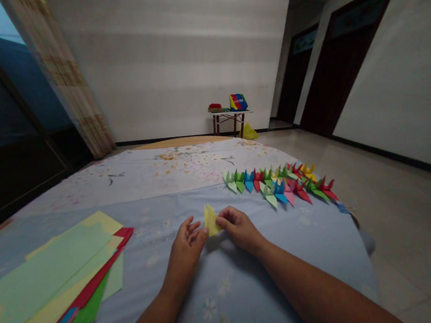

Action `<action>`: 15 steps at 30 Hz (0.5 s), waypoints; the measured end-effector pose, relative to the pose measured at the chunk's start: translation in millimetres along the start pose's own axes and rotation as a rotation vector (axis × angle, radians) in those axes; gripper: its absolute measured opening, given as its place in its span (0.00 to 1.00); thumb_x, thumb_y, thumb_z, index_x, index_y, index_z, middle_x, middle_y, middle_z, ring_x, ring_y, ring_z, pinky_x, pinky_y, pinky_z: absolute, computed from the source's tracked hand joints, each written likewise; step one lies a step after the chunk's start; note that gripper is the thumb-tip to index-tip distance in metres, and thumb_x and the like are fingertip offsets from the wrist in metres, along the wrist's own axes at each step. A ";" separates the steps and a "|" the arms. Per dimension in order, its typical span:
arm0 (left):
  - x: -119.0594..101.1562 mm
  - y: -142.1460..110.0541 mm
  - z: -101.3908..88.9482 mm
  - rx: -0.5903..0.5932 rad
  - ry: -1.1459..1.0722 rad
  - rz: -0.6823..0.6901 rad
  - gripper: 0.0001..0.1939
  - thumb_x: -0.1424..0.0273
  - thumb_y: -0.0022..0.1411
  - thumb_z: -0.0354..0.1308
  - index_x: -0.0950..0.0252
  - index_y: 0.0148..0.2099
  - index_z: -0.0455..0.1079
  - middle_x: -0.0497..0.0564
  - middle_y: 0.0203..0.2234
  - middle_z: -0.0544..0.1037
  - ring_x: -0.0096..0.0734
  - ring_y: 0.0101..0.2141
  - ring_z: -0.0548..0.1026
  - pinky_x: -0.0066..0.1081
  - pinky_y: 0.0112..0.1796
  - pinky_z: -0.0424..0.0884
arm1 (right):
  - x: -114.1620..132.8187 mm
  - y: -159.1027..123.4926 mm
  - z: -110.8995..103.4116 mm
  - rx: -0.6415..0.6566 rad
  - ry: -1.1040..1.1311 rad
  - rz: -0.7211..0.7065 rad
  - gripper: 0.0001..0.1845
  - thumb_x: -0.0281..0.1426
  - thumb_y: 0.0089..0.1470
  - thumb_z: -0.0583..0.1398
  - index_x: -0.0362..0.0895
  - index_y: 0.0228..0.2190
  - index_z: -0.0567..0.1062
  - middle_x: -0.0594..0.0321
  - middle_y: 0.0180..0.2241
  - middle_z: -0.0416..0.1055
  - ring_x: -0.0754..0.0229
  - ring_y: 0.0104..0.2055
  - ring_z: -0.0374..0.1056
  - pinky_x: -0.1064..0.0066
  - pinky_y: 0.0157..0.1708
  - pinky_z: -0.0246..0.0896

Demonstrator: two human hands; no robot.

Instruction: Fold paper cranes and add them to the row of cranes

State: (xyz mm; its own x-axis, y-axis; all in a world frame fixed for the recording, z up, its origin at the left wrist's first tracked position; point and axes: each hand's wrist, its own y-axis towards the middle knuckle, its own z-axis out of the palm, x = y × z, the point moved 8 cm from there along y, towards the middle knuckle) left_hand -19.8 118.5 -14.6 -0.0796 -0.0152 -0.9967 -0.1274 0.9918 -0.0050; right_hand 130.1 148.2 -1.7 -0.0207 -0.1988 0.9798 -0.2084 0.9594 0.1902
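A small piece of folded yellow paper [211,220] stands upright between my hands, just above the blue cloth, with two points at its top. My right hand [240,228] pinches its right edge between thumb and fingers. On the other side, my left hand [187,240] has its fingers spread and its thumb tip at the paper's lower left edge. Several folded paper cranes [274,183] in green, blue, red, pink and yellow sit in rows beyond my right hand.
A stack of coloured paper sheets [53,271] lies at the left. A blue flowered tablecloth [214,295] covers the near table, a white flowered one [140,177] the far part. By the back wall, a small table [229,112] holds a colourful box [238,101].
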 end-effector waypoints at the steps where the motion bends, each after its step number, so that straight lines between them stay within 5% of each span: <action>1: -0.1 -0.7 -0.8 -0.020 -0.030 -0.023 0.33 0.62 0.51 0.59 0.69 0.56 0.54 0.67 0.51 0.66 0.42 0.44 0.72 0.36 0.38 0.70 | 0.8 0.2 -1.1 -0.002 0.051 0.011 0.15 0.42 0.46 0.59 0.42 0.26 0.65 0.69 0.22 0.63 0.67 0.24 0.58 0.75 0.26 0.54; 8: 1.8 -11.8 20.6 0.163 -0.270 -0.189 0.26 0.60 0.53 0.58 0.69 0.50 0.63 0.61 0.40 0.77 0.41 0.38 0.77 0.30 0.30 0.72 | 6.6 0.3 0.3 0.043 0.198 0.030 0.20 0.46 0.41 0.62 0.43 0.25 0.66 0.68 0.23 0.64 0.67 0.25 0.60 0.73 0.30 0.56; 13: 0.8 -9.7 15.6 0.073 -0.322 -0.122 0.41 0.66 0.48 0.63 0.67 0.61 0.48 0.57 0.35 0.78 0.37 0.35 0.77 0.33 0.35 0.72 | -1.5 1.7 1.2 0.064 0.201 0.047 0.19 0.45 0.41 0.63 0.43 0.25 0.66 0.69 0.22 0.64 0.67 0.25 0.60 0.74 0.30 0.57; 15: 1.5 -9.0 14.7 0.059 -0.323 -0.113 0.41 0.67 0.47 0.64 0.67 0.60 0.49 0.56 0.36 0.78 0.36 0.35 0.77 0.33 0.36 0.72 | -4.6 2.3 0.4 0.060 0.186 0.044 0.19 0.45 0.42 0.62 0.43 0.25 0.67 0.69 0.22 0.64 0.67 0.25 0.60 0.74 0.29 0.56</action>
State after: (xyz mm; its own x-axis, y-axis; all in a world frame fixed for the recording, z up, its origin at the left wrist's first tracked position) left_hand -4.3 111.4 -17.3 0.2498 -0.0941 -0.9637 -0.0599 0.9919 -0.1124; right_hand 129.3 151.2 -5.7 0.1483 -0.1109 0.9827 -0.2691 0.9517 0.1480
